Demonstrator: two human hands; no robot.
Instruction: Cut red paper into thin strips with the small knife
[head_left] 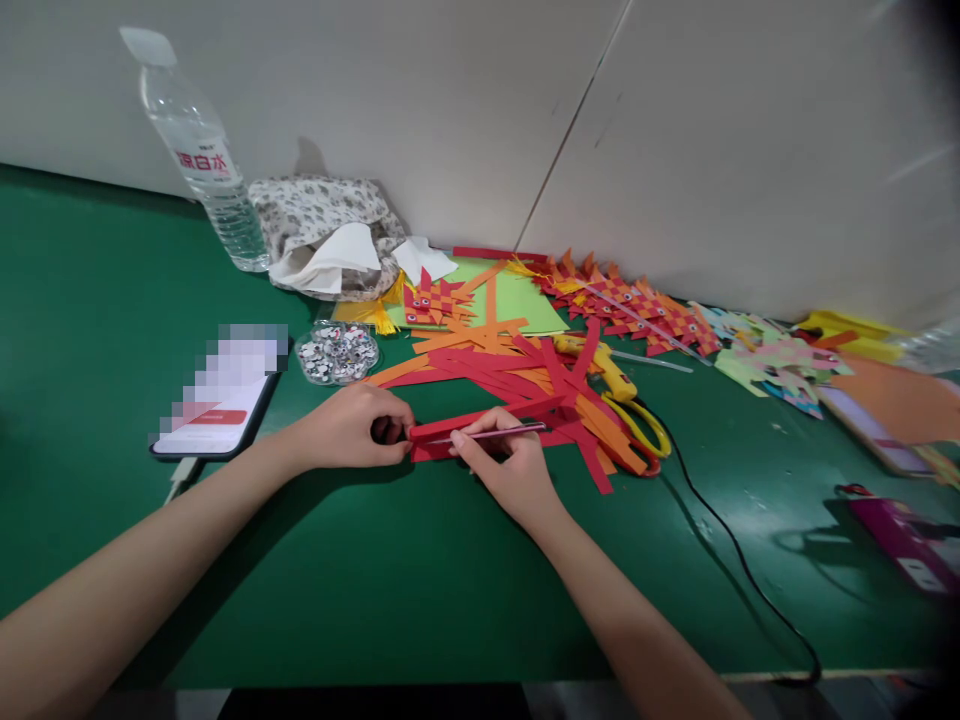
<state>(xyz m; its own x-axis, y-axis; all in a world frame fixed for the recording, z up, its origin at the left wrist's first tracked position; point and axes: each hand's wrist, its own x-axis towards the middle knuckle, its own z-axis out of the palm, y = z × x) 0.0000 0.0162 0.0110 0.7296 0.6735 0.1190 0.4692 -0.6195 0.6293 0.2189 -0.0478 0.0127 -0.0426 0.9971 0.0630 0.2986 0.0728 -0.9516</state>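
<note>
My left hand point(352, 428) is closed in a pinch on the left end of a folded red paper strip point(480, 415) that lies on the green table point(420, 580). My right hand point(510, 470) grips a thin pen-like tool point(491, 433), laid along the strip with its tip toward my left fingers. Just behind them spreads a pile of red and orange paper strips point(525, 375).
A phone point(221, 395) lies at the left beside a dish of googly eyes point(337, 352). At the back stand a water bottle point(199, 150) and a cloth pouch point(322, 235). Yellow scissors point(626, 400), woven paper fish point(645, 305), a black cable point(742, 570) and another phone point(874, 430) lie right.
</note>
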